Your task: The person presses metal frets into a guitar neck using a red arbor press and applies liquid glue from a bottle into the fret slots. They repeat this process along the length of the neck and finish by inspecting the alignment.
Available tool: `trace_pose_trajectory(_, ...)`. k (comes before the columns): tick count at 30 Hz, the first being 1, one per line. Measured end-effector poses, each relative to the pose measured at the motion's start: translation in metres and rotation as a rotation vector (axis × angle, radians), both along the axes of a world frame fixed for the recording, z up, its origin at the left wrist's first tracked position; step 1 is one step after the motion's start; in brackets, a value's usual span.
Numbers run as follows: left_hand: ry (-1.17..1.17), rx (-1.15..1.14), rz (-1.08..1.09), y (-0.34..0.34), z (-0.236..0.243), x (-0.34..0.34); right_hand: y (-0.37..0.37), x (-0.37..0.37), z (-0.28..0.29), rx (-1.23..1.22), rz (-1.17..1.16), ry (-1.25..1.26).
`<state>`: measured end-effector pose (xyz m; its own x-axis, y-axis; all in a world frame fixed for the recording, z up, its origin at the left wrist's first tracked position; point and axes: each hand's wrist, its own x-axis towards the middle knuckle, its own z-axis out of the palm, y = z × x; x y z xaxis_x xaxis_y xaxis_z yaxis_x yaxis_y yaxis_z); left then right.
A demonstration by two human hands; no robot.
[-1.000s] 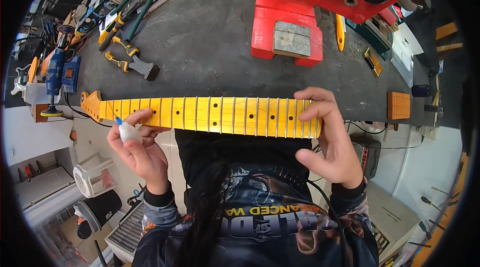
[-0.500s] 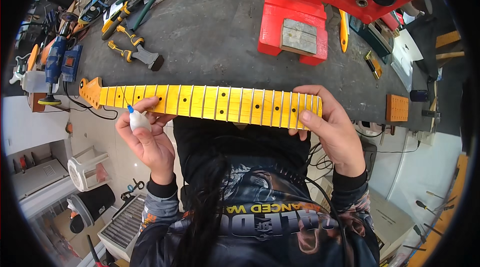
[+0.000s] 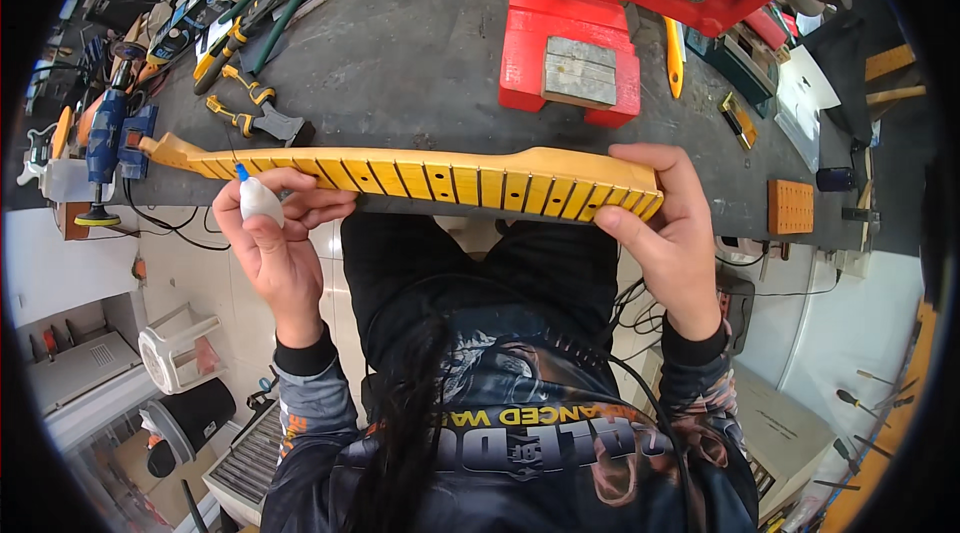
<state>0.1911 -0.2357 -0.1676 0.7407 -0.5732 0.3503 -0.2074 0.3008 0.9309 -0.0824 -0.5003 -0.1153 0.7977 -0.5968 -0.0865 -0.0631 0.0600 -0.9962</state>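
A maple guitar neck [image 3: 462, 183] lies across my view above my lap, its headstock [image 3: 170, 151] to the left. It is tilted, so the far side edge shows along with the yellow fretboard, its frets and black dots. My right hand [image 3: 672, 233] grips the wide end, thumb on the fretboard and fingers behind. In my left hand [image 3: 275, 243] is a small white squeeze bottle [image 3: 261, 201] with a blue needle tip pointing up. Fingers of that same hand also reach under the neck near the headstock side.
A red vise or press [image 3: 570, 43] stands on the dark workbench [image 3: 400, 53]. Yellow-handled nippers [image 3: 265, 113] lie beyond the headstock. Pliers and a blue rotary tool [image 3: 107, 133] crowd the left. A drilled wooden block [image 3: 791, 207] sits at the right edge.
The neck has rolled in my hands, so its far side edge now shows and the fretboard looks narrower. Both hands have shifted slightly left and the headstock end has risen.
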Motion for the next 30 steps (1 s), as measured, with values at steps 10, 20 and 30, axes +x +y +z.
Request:
trace_pose_trajectory(10, -0.038, -0.006, 0.136, -0.006, 0.011, -0.019, -0.010, 0.006, -0.045, -0.273, 0.011, -0.154)
trace_pose_trajectory(20, -0.036, -0.039, -0.066, -0.054, 0.035, -0.037, -0.017, 0.005, -0.053, -0.360, 0.074, -0.167)
trace_pose_trajectory(30, -0.068, 0.109, -0.052, -0.062, 0.041, -0.036, -0.022, 0.007, -0.057, -0.406, 0.086, -0.201)
